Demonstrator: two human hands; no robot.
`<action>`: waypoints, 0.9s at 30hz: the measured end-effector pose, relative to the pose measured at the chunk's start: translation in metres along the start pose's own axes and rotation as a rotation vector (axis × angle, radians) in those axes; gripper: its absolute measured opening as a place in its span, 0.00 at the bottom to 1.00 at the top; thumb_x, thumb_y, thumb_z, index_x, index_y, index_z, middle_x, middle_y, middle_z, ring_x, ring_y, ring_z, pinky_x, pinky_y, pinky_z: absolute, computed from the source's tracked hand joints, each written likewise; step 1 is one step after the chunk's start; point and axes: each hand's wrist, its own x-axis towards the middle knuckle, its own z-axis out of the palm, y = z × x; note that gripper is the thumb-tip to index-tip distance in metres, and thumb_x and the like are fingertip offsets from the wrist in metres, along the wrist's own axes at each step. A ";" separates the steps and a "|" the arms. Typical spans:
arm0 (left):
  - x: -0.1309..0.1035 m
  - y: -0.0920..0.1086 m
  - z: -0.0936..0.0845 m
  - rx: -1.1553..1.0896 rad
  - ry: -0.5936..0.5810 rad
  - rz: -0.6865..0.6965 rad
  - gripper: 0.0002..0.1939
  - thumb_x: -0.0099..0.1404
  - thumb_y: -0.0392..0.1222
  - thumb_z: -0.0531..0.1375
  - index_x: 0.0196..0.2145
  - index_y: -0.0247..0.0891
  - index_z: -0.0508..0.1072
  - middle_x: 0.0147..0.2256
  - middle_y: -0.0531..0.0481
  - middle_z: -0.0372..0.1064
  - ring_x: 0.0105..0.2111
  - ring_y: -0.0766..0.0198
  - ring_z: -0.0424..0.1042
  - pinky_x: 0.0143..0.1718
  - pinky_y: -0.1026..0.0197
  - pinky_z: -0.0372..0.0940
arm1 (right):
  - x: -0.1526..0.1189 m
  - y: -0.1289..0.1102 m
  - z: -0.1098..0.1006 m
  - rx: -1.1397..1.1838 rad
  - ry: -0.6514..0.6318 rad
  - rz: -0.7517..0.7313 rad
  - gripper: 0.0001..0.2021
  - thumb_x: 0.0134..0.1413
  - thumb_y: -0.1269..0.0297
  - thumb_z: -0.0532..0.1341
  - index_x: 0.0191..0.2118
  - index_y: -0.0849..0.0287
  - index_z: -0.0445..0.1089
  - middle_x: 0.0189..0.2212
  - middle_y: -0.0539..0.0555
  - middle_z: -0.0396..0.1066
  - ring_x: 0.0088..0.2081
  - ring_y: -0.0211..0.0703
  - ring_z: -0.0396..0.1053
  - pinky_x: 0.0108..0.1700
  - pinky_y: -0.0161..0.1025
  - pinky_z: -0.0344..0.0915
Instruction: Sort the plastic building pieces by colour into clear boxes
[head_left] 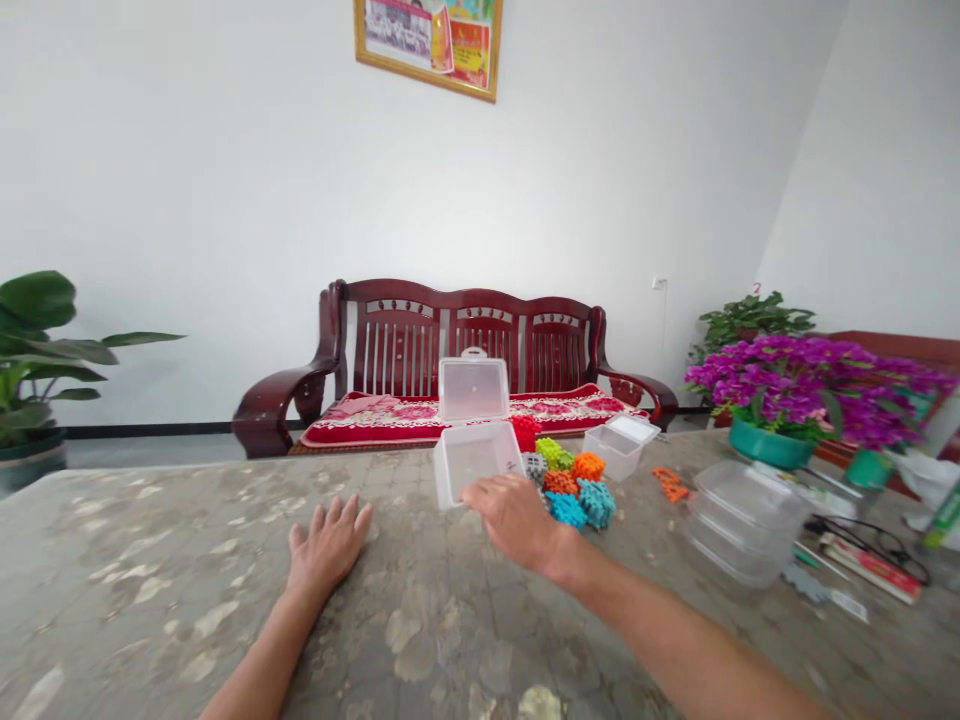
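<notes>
Currently, open clear box [469,458] is at 12 o'clock by far edge of table [420,620], right grip [517,520] grasping its near side, colourful block pieces [561,483] at its 3 o'clock, left grip [330,542] released, palm-down at its 8 o'clock, stacked clear containers [739,530] farther out between 3 and 4 o'clock.

Grey-brown leaf-patterned table [420,620], items mostly right of centre
Bunched coloured block clusters [560,483] in red, lime, grey, orange, blue; small clear box [611,458] with hinged lid just beside them; flat orange pieces [670,487] nearby; further right, stacked clear containers [739,535], teal pot [776,445] of purple flowers behind those, red-and-white packet [874,570], flat grey piece [804,582] near the containers
</notes>
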 end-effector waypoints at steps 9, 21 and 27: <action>-0.007 -0.007 -0.001 0.000 0.003 0.028 0.26 0.74 0.39 0.40 0.66 0.46 0.59 0.66 0.44 0.56 0.67 0.45 0.51 0.62 0.38 0.48 | 0.020 -0.051 0.048 0.115 -0.139 -0.050 0.13 0.57 0.73 0.53 0.44 0.56 0.70 0.40 0.55 0.78 0.40 0.46 0.76 0.37 0.37 0.63; 0.004 -0.023 0.020 -0.190 0.071 0.178 0.25 0.72 0.39 0.43 0.63 0.44 0.63 0.63 0.43 0.63 0.65 0.48 0.56 0.63 0.40 0.49 | 0.039 -0.062 0.055 0.105 -0.163 0.118 0.11 0.54 0.59 0.59 0.41 0.54 0.73 0.39 0.56 0.79 0.40 0.47 0.77 0.37 0.38 0.66; 0.006 -0.019 0.011 -0.626 0.009 0.168 0.28 0.72 0.47 0.38 0.58 0.44 0.71 0.57 0.47 0.71 0.61 0.50 0.64 0.66 0.43 0.47 | 0.042 -0.064 0.059 0.126 -0.125 0.153 0.11 0.51 0.57 0.60 0.38 0.55 0.75 0.35 0.56 0.80 0.38 0.49 0.77 0.36 0.38 0.66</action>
